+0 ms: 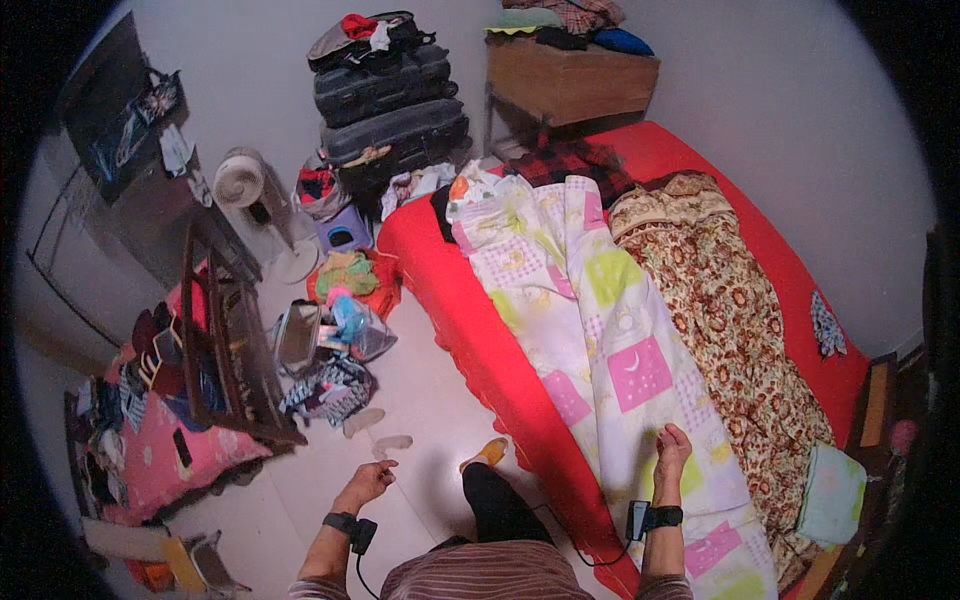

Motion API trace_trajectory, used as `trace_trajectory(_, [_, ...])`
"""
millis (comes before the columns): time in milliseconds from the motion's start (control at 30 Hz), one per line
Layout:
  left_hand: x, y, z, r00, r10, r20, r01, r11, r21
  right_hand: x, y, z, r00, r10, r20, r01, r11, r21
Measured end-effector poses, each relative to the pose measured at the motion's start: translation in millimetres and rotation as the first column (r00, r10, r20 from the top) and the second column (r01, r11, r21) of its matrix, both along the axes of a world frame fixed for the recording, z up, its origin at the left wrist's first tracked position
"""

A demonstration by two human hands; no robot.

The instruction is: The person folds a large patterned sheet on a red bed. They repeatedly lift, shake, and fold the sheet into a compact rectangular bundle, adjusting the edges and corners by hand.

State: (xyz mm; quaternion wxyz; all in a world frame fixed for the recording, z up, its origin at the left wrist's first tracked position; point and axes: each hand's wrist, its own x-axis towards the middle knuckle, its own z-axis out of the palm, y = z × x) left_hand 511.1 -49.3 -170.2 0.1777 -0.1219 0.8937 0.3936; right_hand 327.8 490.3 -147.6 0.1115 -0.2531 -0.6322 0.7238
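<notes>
My left hand [367,484] is held over the tiled floor with its fingers loosely curled, and nothing shows in it. Over the bed, my right hand [673,448] is raised above a pastel patchwork-print blanket [637,367], its fingers bent and no object visible between them. Whether it touches the blanket I cannot tell. The blanket lies lengthwise in long folds on the red bedsheet [480,352]. Along its right side lies a brown floral blanket [735,300]. A pale green folded cloth or pillow [832,495] sits by the bed's lower right corner.
Left of the bed, clothes [334,390], plastic bags [360,322] and a white fan [244,180] stand or lie on the floor. A dark wooden chair [225,337] is further left. Stacked suitcases [390,97] and a wooden table [570,82] are beyond the bed.
</notes>
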Motion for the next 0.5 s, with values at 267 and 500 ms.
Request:
trace_trajectory(267, [-157,-70,38,0.996,-0.073,-0.042,0.069,0.994,-0.089,-144,-103,13,0.992,0.129,-0.015,-0.13,0.985,-0.111])
trace_trajectory(500, [-286,-81,42,0.96,-0.171,-0.222,0.16,0.985,-0.066,-246,-153,24,0.962,0.272,-0.006,-0.27,0.955,0.121])
